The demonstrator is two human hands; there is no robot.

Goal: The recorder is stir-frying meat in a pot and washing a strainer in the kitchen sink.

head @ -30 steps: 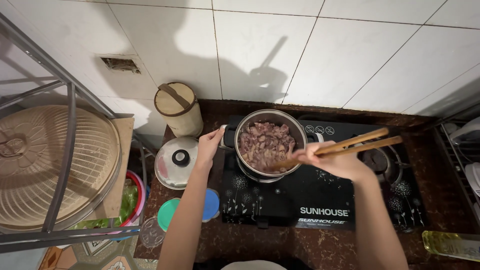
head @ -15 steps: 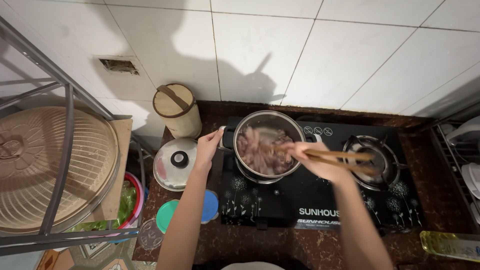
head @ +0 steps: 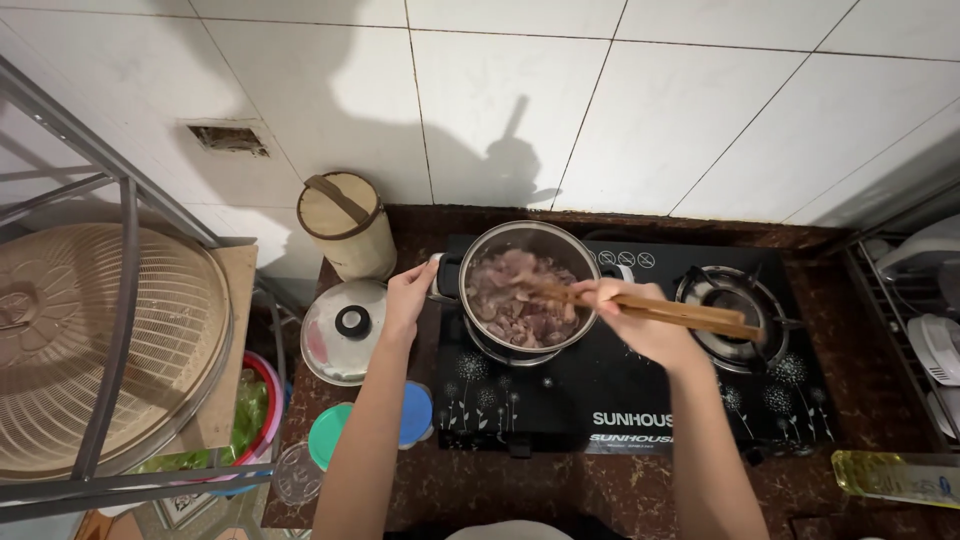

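Note:
A steel pot [head: 500, 240] full of pinkish-brown meat pieces [head: 512, 300] sits on the left burner of a black glass gas stove [head: 560, 400]. My left hand [head: 408, 296] grips the pot's left handle. My right hand [head: 640, 322] holds a pair of long wooden chopsticks [head: 690, 313], whose tips reach into the meat while their back ends point right over the other burner [head: 735, 305].
A steel lid with a black knob [head: 345, 330] lies left of the stove. Behind it stands a beige cylindrical container [head: 348, 228]. Green and blue lids [head: 330, 440] lie near the counter's front. A metal rack with a woven cover [head: 110, 350] stands left, a dish rack [head: 925, 320] right.
My right hand has swung the chopsticks from tilted up at the right to nearly level, moving left over the pot and stirring the meat. My left hand stays on the handle.

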